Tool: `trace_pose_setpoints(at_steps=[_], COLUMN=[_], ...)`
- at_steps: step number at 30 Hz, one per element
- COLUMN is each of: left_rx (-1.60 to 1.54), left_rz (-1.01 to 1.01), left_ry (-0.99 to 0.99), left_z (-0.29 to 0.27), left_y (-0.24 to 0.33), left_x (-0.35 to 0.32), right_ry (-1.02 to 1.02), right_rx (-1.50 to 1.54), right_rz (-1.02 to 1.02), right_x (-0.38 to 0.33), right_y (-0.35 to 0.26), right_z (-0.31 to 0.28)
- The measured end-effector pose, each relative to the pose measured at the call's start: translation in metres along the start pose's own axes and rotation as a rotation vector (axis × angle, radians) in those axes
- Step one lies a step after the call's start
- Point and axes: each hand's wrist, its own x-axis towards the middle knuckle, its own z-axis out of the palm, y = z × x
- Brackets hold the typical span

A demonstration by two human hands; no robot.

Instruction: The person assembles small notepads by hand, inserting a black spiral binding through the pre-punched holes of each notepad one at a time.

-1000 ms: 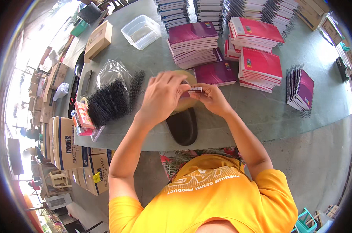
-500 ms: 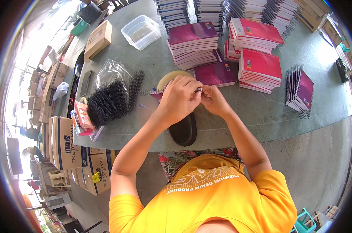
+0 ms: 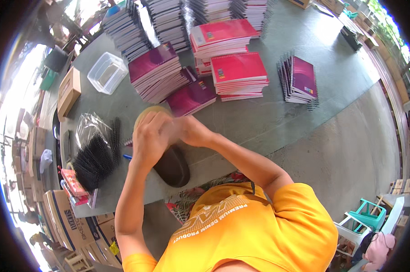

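Grey counter (image 3: pixel 241 122); left hand (image 3: pixel 149 138) and right hand (image 3: pixel 190 131) now pressed together above maroon notebook (image 3: pixel 191 96), lifted slightly nearer since a second ago, grip contents blurred, impossible to tell; black binding coils (image 3: pixel 94 158) beside.

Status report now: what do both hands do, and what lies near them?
Left hand and right hand together above table edge, fingers closed; what they hold is hidden. Maroon notebook just beyond. Black binding combs left of hands, apart.
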Motion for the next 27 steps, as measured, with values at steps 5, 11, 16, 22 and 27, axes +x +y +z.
trace_pose_setpoints(at_steps=[5, 11, 16, 22, 27], left_rx=[0.086, -0.317, -0.327, -0.411, -0.398], left_rz=[-0.233, 0.109, 0.273, 0.165, 0.092], left_ry=[-0.078, -0.029, 0.09, -0.068, -0.08], left_z=[-0.02, 0.02, 0.007, 0.028, 0.027], left_y=[-0.005, 0.065, 0.063, 0.041, 0.029], left_x=[-0.011, -0.023, -0.013, -0.028, -0.037], right_ry=[0.418, 0.401, 0.902, 0.892, 0.919], right_rx=[0.288, 0.325, -0.141, -1.232, -0.527], right_rz=[0.142, 0.265, 0.103, 0.631, 0.656], right_x=[-0.026, -0.054, -0.065, -0.132, -0.148], right_y=[-0.011, -0.059, -0.118, -0.041, -0.017], right_z=[-0.017, -0.031, -0.186, -0.338, -0.333])
